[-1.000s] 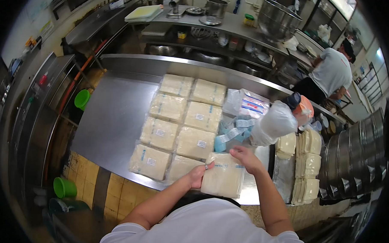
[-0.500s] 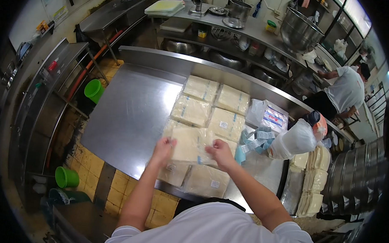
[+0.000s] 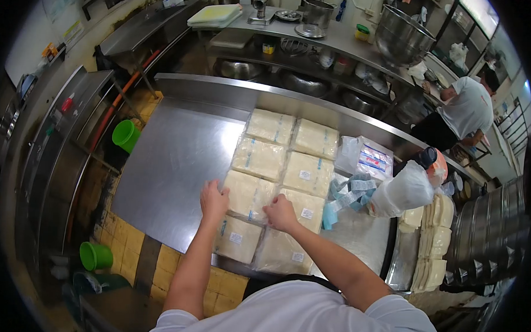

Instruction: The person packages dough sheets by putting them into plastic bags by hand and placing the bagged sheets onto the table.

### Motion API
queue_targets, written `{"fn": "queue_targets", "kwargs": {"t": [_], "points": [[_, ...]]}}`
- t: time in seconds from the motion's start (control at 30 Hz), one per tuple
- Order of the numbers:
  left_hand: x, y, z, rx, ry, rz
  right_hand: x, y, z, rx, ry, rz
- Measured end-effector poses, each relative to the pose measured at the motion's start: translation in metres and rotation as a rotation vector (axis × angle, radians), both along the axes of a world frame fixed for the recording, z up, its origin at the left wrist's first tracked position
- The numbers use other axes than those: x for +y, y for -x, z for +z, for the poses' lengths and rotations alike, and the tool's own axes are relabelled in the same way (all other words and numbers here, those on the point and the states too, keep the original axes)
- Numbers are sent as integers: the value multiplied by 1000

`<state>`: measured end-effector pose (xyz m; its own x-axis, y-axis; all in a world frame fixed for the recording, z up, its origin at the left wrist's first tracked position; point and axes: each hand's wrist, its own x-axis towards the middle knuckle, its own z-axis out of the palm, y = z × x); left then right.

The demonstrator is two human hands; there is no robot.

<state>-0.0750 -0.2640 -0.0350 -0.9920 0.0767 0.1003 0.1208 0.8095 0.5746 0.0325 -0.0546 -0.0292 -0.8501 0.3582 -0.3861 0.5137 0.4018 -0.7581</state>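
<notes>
A plastic-wrapped pack of pale square sheets (image 3: 250,195) lies flat in the left column of similar packs on the steel table. My left hand (image 3: 214,200) is at its left edge, fingers slightly apart. My right hand (image 3: 280,213) is at its lower right side, fingers curled in a pinch at the wrapper's edge. Closer to me lie two more packs, one with a white label (image 3: 238,240) and one partly under my right forearm (image 3: 283,252). Beyond my hands, several wrapped packs (image 3: 260,158) sit in two columns, some with labels.
Right of the packs are a printed plastic packet (image 3: 375,162), crumpled blue-and-white label strips (image 3: 349,192) and a white plastic bag (image 3: 402,191). Stacks of pale sheets (image 3: 432,248) stand by round metal containers (image 3: 488,238). A co-worker (image 3: 466,106) bends at the far right. A raised steel edge (image 3: 210,83) backs the table (image 3: 166,156).
The pack between my hands has come down flat into line with the others, uncovering the labelled packs beside and below it. My left hand has shifted left; my right hand moved slightly left and down.
</notes>
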Motion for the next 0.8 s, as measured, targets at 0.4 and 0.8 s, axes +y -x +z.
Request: {"fn": "queue_targets", "kwargs": {"t": [0.4, 0.8], "points": [[113, -135, 41, -137, -293, -666, 76, -158, 42, 241, 129, -143], [208, -256, 94, -423, -388, -1026, 321, -180, 220, 747, -1309, -469]]}}
